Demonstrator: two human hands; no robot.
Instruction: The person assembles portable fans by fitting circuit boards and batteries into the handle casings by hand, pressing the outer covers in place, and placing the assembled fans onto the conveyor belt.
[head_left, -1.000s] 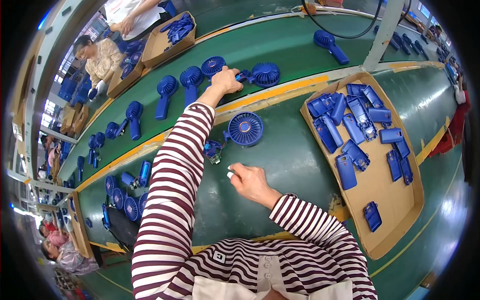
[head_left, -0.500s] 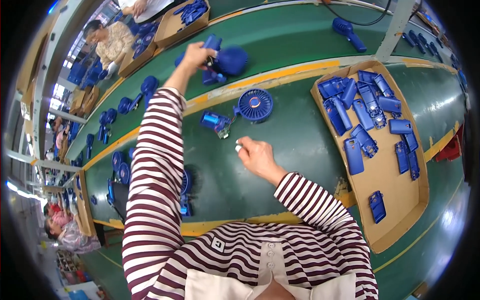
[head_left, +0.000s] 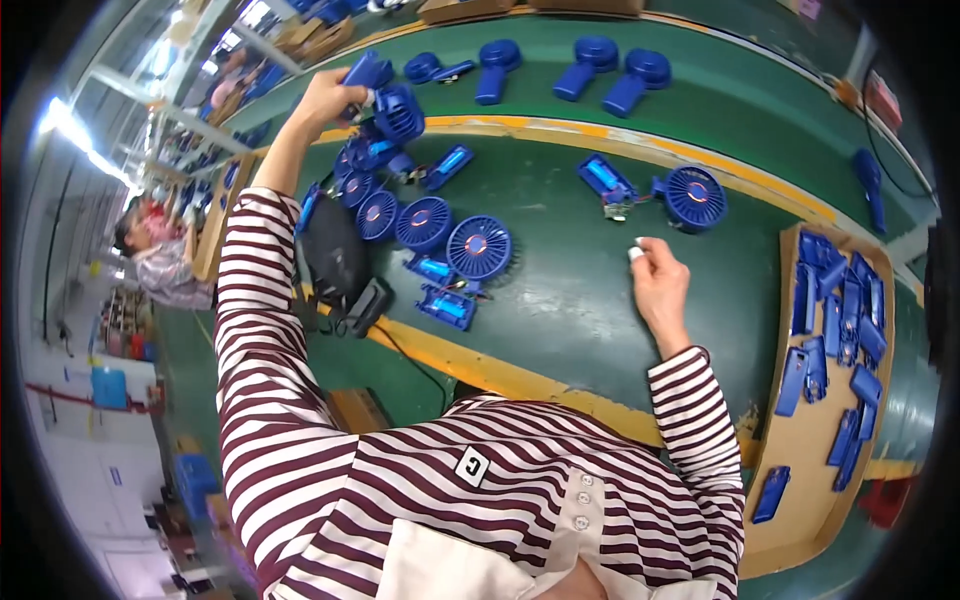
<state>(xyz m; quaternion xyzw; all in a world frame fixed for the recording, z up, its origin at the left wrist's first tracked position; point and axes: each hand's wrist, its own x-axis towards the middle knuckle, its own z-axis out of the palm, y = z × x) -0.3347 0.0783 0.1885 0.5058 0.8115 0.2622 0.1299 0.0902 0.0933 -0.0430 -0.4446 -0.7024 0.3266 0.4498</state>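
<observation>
My left hand [head_left: 330, 98] reaches to the far left and is closed around a blue handheld fan [head_left: 400, 114]. Its caged head hangs beside the fingers, over a cluster of opened fans. Part of its handle is hidden by the hand. My right hand [head_left: 662, 292] is held over the green bench, fingers curled together with nothing visible in them, white covers on the fingertips. Just beyond it lies an opened fan [head_left: 695, 197], wired to a blue handle half [head_left: 604, 180] with a battery and a small circuit board.
Several opened fans [head_left: 480, 248] lie at the left, by a black pouch [head_left: 335, 250] and a cable. A cardboard tray [head_left: 765, 535] of blue housings stands at the right. Assembled fans [head_left: 497, 70] lie on the green belt [head_left: 540, 110] beyond a yellow-edged rail. A person sits far left.
My left hand has moved from over the belt to the cluster at the left, carrying the fan. The view has turned left. My right hand stays near the opened fan.
</observation>
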